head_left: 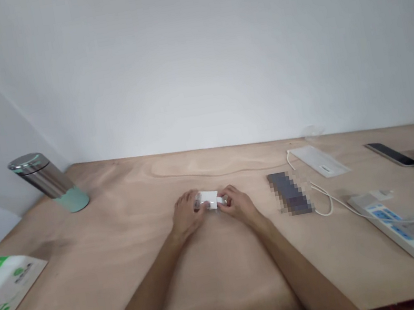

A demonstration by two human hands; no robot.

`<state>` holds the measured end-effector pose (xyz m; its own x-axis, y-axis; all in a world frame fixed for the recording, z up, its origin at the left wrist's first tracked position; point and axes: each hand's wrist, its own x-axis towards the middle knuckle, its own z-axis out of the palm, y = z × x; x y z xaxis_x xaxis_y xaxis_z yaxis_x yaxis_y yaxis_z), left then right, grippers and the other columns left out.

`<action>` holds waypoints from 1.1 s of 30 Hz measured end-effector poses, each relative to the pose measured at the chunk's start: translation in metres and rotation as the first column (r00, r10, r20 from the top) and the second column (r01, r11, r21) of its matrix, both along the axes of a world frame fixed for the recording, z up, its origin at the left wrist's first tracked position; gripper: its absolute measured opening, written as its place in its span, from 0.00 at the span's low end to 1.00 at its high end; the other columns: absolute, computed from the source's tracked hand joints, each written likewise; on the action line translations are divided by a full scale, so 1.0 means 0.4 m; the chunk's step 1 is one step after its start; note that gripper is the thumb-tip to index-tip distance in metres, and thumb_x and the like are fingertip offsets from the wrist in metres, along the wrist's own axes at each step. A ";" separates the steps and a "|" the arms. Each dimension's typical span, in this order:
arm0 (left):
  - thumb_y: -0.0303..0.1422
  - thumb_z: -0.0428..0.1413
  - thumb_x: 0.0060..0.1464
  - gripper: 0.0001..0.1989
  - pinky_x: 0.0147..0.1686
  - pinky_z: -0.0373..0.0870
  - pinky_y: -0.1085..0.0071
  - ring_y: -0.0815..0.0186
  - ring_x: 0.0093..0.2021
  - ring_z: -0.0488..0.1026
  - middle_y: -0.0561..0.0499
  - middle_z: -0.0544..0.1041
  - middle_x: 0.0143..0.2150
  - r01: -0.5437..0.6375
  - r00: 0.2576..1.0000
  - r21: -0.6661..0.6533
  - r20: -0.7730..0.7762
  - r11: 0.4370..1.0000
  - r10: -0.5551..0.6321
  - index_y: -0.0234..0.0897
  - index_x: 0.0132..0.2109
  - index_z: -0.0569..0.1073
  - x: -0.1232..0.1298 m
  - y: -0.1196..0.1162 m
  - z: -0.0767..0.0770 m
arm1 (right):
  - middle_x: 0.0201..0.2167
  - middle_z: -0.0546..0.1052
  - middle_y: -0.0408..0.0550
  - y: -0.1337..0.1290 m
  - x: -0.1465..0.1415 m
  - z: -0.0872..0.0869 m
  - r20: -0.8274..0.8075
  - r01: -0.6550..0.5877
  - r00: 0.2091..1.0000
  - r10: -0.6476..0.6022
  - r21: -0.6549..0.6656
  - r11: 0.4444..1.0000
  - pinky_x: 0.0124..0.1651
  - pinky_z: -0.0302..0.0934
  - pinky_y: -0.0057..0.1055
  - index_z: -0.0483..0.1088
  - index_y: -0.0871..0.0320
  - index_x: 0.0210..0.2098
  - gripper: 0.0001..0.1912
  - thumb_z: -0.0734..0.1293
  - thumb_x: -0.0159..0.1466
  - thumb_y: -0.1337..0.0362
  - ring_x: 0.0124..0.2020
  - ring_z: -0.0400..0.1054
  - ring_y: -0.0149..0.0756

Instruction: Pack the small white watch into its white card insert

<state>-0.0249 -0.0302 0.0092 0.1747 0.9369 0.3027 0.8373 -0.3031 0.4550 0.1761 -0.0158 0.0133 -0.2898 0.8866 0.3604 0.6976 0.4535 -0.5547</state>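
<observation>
In the head view, your left hand (186, 215) and right hand (238, 204) meet above the plywood tabletop (135, 296), the fingers (194, 200) of both clenched on opposite ends of a small white adapter (209, 200) (whether it touches the wood, you can't tell). A white power strip (398, 225) lies untouched well to your right.
</observation>
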 end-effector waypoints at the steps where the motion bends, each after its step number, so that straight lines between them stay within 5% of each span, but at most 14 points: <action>1: 0.45 0.51 0.56 0.24 0.56 0.59 0.56 0.55 0.57 0.63 0.43 0.67 0.57 -0.021 1.000 0.009 0.011 1.000 0.021 0.38 0.57 0.63 0.006 -0.003 0.000 | 0.38 0.72 0.43 -0.004 -0.010 -0.002 0.008 -0.004 1.000 0.003 0.010 1.000 0.30 0.60 0.26 0.70 0.54 0.38 0.10 0.67 0.56 0.63 0.25 0.66 0.27; 11: 0.40 0.57 0.50 0.30 0.58 0.59 0.57 0.54 0.59 0.60 0.42 0.64 0.57 -0.027 0.994 0.044 0.107 0.999 0.022 0.38 0.58 0.61 0.008 -0.001 0.004 | 0.39 0.72 0.45 -0.011 -0.035 -0.028 -0.025 -0.060 0.998 0.061 0.021 0.998 0.30 0.62 0.24 0.69 0.55 0.39 0.09 0.66 0.58 0.61 0.27 0.69 0.27; 25: 0.39 0.53 0.52 0.24 0.56 0.55 0.53 0.45 0.60 0.56 0.38 0.65 0.56 -0.122 0.971 0.001 -0.208 0.993 0.119 0.34 0.55 0.64 0.030 -0.028 0.039 | 0.32 0.74 0.41 0.002 -0.023 -0.023 0.029 -0.009 1.000 0.010 -0.034 0.999 0.31 0.59 0.24 0.71 0.55 0.35 0.10 0.70 0.53 0.63 0.28 0.68 0.29; 33: 0.34 0.47 0.57 0.15 0.46 0.63 0.57 0.50 0.47 0.68 0.36 0.72 0.43 -0.185 0.893 -0.014 -0.419 0.983 0.162 0.28 0.46 0.70 0.026 -0.035 0.063 | 0.28 0.73 0.41 0.006 -0.015 -0.017 -0.007 -0.025 1.000 0.025 -0.057 0.998 0.31 0.56 0.25 0.71 0.57 0.35 0.08 0.69 0.54 0.65 0.27 0.65 0.29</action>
